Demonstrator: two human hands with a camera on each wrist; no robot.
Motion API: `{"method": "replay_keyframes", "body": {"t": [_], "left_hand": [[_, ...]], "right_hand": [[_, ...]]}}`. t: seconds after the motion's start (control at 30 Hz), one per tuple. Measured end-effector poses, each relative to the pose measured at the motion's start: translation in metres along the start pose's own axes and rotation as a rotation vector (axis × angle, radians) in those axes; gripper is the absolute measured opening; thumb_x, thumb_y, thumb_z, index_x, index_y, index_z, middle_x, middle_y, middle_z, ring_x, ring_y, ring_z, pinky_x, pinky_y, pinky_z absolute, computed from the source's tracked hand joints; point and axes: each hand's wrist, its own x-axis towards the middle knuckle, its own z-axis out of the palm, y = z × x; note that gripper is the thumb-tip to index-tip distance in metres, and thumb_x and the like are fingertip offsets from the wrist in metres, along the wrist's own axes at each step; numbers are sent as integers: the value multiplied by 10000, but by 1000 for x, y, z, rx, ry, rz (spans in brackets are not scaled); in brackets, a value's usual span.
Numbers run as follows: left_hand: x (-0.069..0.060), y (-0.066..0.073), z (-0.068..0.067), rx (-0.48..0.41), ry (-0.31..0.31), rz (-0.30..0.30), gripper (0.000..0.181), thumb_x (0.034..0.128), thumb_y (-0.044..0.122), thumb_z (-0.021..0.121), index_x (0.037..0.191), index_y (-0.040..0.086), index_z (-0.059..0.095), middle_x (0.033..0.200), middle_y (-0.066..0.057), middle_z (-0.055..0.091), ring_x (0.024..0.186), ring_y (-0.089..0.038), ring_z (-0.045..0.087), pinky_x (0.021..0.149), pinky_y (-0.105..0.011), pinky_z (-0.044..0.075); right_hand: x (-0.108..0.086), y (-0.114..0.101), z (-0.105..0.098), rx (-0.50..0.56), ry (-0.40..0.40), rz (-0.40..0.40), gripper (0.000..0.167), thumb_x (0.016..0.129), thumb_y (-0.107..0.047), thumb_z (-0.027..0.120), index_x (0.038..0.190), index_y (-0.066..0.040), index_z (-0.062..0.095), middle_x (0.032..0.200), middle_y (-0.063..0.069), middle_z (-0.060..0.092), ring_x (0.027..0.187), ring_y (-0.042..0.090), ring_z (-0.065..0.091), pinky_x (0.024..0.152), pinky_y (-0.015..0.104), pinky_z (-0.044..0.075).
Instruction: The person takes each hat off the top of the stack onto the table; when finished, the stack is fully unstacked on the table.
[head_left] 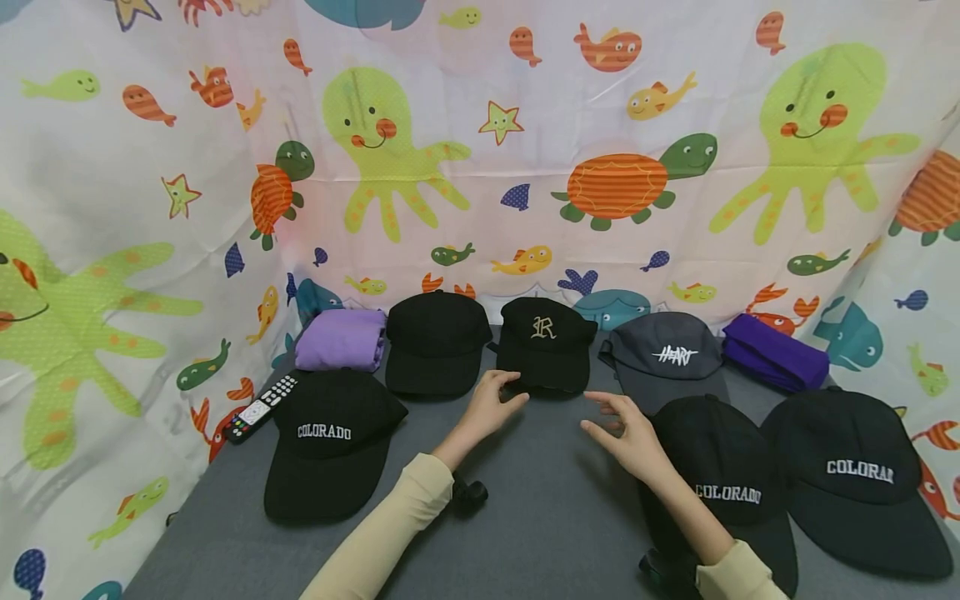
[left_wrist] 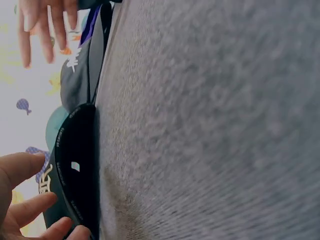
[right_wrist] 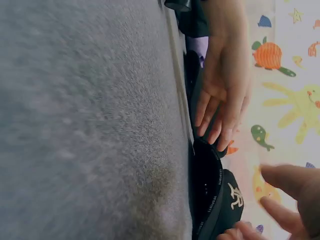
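A black cap with a gold letter R (head_left: 543, 342) sits at the back middle of the grey surface, its brim toward me. My left hand (head_left: 489, 408) is at the brim's left corner, fingers loosely bent; whether a fingertip touches the cap I cannot tell. To the right of the brim, apart from it, hovers my right hand (head_left: 630, 437) with thumb and fingers spread and nothing held. Both wrist views look into the dark underside of the cap (left_wrist: 75, 167), where a small white label (left_wrist: 75, 166) shows in the left one.
Left of the R cap stand a plain black cap (head_left: 437, 342), a folded lilac cloth (head_left: 340, 340), a black COLORADO cap (head_left: 330, 467) and a remote control (head_left: 258, 408). To its right are a grey HEART cap (head_left: 667, 354), a purple cloth (head_left: 776, 352) and two overlapping COLORADO caps (head_left: 855, 433). A patterned curtain (head_left: 450, 275) encloses the surface.
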Motion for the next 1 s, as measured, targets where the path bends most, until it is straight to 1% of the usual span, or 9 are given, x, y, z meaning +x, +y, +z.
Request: {"method": "replay_keyframes", "body": {"t": [0.07,0.13,0.3,0.43,0.57,0.7,0.87,0.93,1.0], "left_hand": [[3,-2,1,-12,-11,-26,491,896,290,617,1303,32,520,1279,-163,458,1030,-270,518,856,-374,453],[5,-3,1,-30,-19,-43,526,903,306,603,1325,13,488,1308,-185,441,1077,-294,510,892,-398,449],[12,-5,2,-83,-10,-79,578,910,300,590,1357,-28,426,1338,-232,420,1119,-349,498,925,-433,441],[17,-6,1,-105,11,-102,565,913,285,587,1356,-28,428,1348,-234,431,1134,-364,508,921,-445,451],[21,-7,0,-103,35,-118,552,909,263,596,1347,-33,440,1344,-234,445,1150,-373,510,922,-449,456],[26,-8,-2,-69,54,-134,542,903,255,604,1337,-33,454,1336,-235,454,1147,-377,503,928,-454,448],[34,-11,-1,-37,41,-150,546,905,263,598,1347,-19,447,1363,-216,441,1247,-382,405,1039,-491,318],[37,-12,-1,-34,30,-136,551,905,259,596,1350,-25,440,1368,-219,435,1275,-381,372,1066,-503,265],[40,-13,-1,-28,14,-127,566,905,274,594,1359,-20,427,1375,-217,425,1270,-382,364,1062,-502,263]], "right_hand": [[5,2,5,36,-64,57,549,865,-269,665,1342,-91,460,1279,212,446,1142,404,478,890,518,456],[10,4,11,71,-90,114,628,869,-293,656,1394,-83,383,1347,234,387,1196,424,434,930,535,424],[23,9,21,175,-71,253,735,885,-333,629,1466,-120,232,1434,255,283,1276,423,355,1004,527,363],[31,13,25,238,-77,333,758,897,-338,610,1483,-126,177,1451,267,237,1312,423,296,1032,528,326],[38,15,26,253,-88,378,760,900,-355,601,1485,-132,169,1460,255,217,1321,407,275,1033,532,319],[47,18,27,267,-94,397,778,900,-365,596,1488,-115,151,1460,259,206,1312,403,273,1022,538,320],[58,26,26,280,-78,414,742,909,-343,589,1482,-112,178,1463,250,210,1305,388,279,1022,530,319],[61,30,26,279,-63,419,715,908,-325,594,1474,-114,211,1460,241,227,1296,379,294,1018,523,325],[65,33,27,270,-51,417,704,907,-312,598,1469,-109,226,1453,239,241,1281,375,310,1008,517,335]]}}
